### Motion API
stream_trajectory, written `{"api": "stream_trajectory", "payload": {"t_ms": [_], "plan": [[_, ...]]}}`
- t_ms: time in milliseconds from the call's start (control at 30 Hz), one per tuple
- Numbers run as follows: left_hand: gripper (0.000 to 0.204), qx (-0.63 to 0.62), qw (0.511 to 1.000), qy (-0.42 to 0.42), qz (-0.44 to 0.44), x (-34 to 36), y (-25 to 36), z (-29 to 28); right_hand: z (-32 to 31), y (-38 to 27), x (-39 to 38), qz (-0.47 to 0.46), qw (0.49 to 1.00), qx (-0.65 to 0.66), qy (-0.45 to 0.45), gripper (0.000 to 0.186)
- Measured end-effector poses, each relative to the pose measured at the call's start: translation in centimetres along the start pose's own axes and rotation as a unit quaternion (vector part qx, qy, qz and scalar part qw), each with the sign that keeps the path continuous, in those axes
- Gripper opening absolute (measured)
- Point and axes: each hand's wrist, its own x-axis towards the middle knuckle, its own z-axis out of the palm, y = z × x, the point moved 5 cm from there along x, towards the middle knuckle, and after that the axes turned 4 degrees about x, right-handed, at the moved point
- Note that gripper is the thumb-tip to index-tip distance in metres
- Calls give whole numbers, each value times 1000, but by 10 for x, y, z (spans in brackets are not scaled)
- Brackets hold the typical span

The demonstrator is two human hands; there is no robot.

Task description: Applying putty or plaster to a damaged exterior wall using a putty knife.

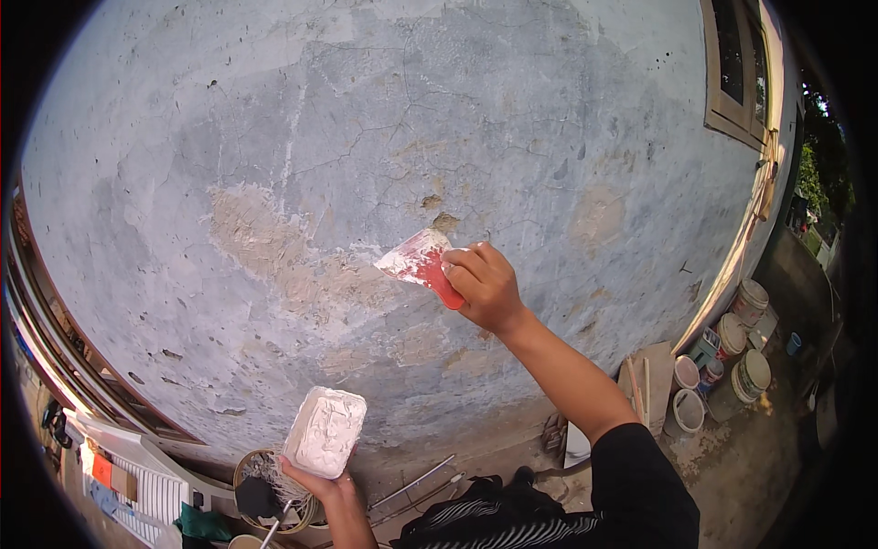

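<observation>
My right hand (487,285) grips a red putty knife (428,265) by its handle. White filler smears its wide blade, which is at the cracked, pale blue wall (512,119), just below a small chipped hole (445,222). Whether the blade's edge touches the wall, I cannot tell. Lower down, my left hand (322,483) is closed around a white rectangular tub (358,403), holding it from underneath. Thick white filler (327,428) fills much of the tub. Left of the putty knife runs a bare beige patch (265,238) where the paint is gone.
Several buckets (752,375) stand on the ground at the right, beside leaning boards (654,366). A round basket (251,526) sits below my left hand, near a white slatted bench (151,485). Metal rods (412,483) lie at the wall's foot. A framed window (739,69) is upper right.
</observation>
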Motion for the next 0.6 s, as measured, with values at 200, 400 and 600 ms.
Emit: {"api": "stream_trajectory", "payload": {"t_ms": [200, 400, 600], "plan": [[88, 4, 1000, 9, -1, -6, 2, 2, 1, 0, 3, 6, 1000, 16, -5, 20], [88, 4, 1000, 11, 2, -11, 4, 5, -3, -1, 8, -14, 1000, 7, -3, 19], [87, 1, 1000, -9, 3, -11, 5, 4, -7, -7, 12, -22, 1000, -4, -15, 18]]}}
